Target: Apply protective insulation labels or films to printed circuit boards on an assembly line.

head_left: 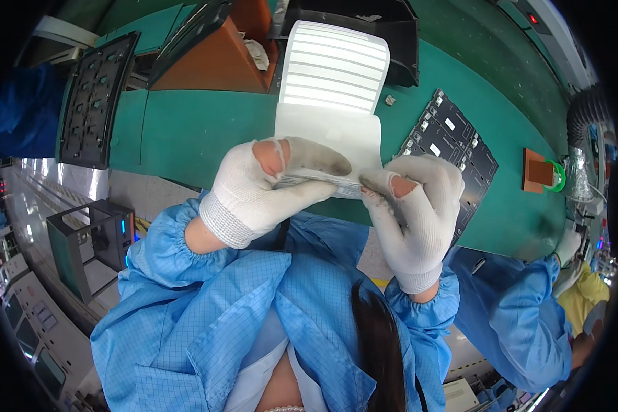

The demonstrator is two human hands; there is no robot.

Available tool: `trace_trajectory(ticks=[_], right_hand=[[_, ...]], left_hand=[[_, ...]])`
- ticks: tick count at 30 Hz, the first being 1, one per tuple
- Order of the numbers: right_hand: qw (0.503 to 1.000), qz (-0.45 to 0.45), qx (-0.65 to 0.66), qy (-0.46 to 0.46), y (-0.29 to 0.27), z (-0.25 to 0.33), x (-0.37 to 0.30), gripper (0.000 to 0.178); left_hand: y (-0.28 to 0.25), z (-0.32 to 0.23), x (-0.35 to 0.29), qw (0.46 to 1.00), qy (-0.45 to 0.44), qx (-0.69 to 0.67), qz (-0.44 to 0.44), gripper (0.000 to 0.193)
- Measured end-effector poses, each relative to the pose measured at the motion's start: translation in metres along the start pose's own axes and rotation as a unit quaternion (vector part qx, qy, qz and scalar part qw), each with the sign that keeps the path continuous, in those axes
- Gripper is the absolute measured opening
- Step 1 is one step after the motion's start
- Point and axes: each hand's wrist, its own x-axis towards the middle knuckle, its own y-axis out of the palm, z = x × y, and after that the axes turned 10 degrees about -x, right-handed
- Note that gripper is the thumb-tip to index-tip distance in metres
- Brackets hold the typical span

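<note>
Left fingers (316,158) are clamped on the near edge of a white label sheet (328,125), right fingers (386,216) pinching its corner. Rest of it runs out past them, dark boards (472,152) just off to the right.

I see a green tabletop (192,123) over a pale, speckled floor (163,184), a dark boxy frame (62,254) with a blue light (123,226) and pale machines (40,312) to the left, and a ribbed dark duct (589,123) near a silvery hose (581,182) at the right.
</note>
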Motion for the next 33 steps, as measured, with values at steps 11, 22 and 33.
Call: trace_trajectory(ticks=[11, 22, 33], right_hand=[[0.999, 0.035, 0.007, 0.012, 0.001, -0.001, 0.000, 0.053], [0.920, -0.061, 0.256, 0.290, 0.013, -0.008, -0.020, 0.011], [0.751, -0.098, 0.580, 0.301, 0.029, -0.009, -0.016, 0.031]], left_hand=[[-0.003, -0.006, 0.003, 0.999, -0.048, 0.016, 0.017, 0.026], [-0.043, 0.034, -0.006, 0.975, 0.151, 0.117, 0.116, 0.052], [-0.281, 0.054, -0.152, 0.747, 0.040, -0.122, -0.652, 0.067]])
